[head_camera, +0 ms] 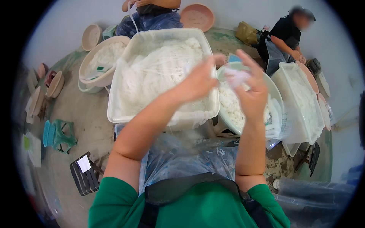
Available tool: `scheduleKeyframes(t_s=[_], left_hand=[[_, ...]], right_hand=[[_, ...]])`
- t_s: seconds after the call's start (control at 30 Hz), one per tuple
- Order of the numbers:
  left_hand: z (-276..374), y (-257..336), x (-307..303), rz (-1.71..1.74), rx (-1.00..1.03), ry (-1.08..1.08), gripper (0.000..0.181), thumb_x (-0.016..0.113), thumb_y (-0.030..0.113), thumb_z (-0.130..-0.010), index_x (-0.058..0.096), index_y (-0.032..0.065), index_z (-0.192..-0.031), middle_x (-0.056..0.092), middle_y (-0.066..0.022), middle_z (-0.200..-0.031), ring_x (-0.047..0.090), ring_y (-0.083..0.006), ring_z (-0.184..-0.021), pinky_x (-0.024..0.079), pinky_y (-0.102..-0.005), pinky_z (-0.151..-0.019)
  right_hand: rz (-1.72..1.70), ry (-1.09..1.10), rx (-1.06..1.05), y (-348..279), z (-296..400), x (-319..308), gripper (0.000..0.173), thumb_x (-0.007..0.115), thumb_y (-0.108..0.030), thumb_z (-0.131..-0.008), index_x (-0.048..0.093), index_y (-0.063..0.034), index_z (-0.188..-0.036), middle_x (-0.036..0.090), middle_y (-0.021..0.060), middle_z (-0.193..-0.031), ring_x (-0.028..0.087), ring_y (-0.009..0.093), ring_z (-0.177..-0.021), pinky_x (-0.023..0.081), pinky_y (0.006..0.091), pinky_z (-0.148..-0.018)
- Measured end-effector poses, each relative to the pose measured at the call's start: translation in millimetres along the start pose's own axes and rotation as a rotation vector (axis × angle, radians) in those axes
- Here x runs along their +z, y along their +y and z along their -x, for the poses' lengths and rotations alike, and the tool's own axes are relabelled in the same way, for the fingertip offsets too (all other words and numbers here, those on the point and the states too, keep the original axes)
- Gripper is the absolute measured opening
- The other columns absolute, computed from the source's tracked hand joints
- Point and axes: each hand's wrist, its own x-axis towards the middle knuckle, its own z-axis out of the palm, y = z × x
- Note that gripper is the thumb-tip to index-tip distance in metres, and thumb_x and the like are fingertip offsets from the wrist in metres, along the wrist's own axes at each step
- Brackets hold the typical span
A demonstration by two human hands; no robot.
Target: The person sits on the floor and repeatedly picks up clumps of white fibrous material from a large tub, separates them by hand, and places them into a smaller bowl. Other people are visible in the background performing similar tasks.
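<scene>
A large white plastic tub [114, 102] stands before me, holding a heap of wet white stringy material [159, 65]. Over its right side is my left hand [199, 79], blurred, with its fingers apart and nothing seen in them. My right hand [251, 85] is raised above a pale green round basin [228, 128] and has a small whitish clump [236, 76] between thumb and fingers; blur hides its detail. White lumpy material [231, 105] fills the basin, and a printed plastic bag [275, 119] lies over its right edge.
A co-worker [151, 14] sits beyond the tub with a white strand; another person [288, 37] sits at the right behind a white tub [316, 128]. At the left stand an oval basin [85, 77], a green plastic stool [64, 134] and a dark folding stool [82, 176].
</scene>
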Motion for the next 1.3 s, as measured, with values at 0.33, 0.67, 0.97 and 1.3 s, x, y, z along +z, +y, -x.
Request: scheduleKeyframes(t_s=[0.33,0.67,0.97,1.3], left_hand=[[55,-2,18,0.065,-0.392,-0.262,0.022,0.035,0.022,-0.088,0.045,0.0051,-0.080,0.042,-0.0020,-0.071,0.040,-0.0145,-0.068,0.035,-0.0281,-0.062],[43,-42,31,0.727,-0.909,0.356,0.019,0.039,0.015,-0.081,0.034,0.0153,-0.062,0.028,0.0041,-0.057,0.024,-0.0077,-0.046,0.020,-0.0232,-0.039],[-16,14,6,1.164,-0.695,0.231,0.031,0.044,0.034,-0.090,0.039,0.0120,-0.068,0.032,0.0027,-0.058,0.027,-0.0083,-0.049,0.025,-0.0219,-0.043],[72,-34,0,0.247,-0.596,-0.625,0.033,0.047,0.025,-0.090,0.055,-0.0040,-0.101,0.058,-0.0150,-0.103,0.052,-0.0173,-0.098,0.040,-0.0291,-0.085]], right_hand=[[-1.081,0.393,0.516,11,16,-5,0.024,0.039,-0.018,-0.094,0.050,-0.0008,-0.106,0.049,0.0176,-0.121,0.046,0.023,-0.109,0.037,0.0368,-0.090],[-0.857,0.176,0.310,-18,16,-22,0.014,0.044,-0.022,-0.093,0.049,-0.0107,-0.101,0.054,0.0081,-0.069,0.043,0.011,-0.053,0.034,0.0219,-0.049],[-0.122,-0.431,0.206,31,61,37,0.021,0.063,-0.020,-0.078,0.065,-0.0123,-0.097,0.020,0.0201,-0.143,0.032,0.039,-0.125,0.030,0.0395,-0.102],[0.339,0.164,0.112,-4,43,23,0.021,0.052,-0.006,-0.079,0.068,-0.0052,-0.092,0.066,0.0093,-0.099,0.052,0.028,-0.109,0.034,0.0383,-0.097]])
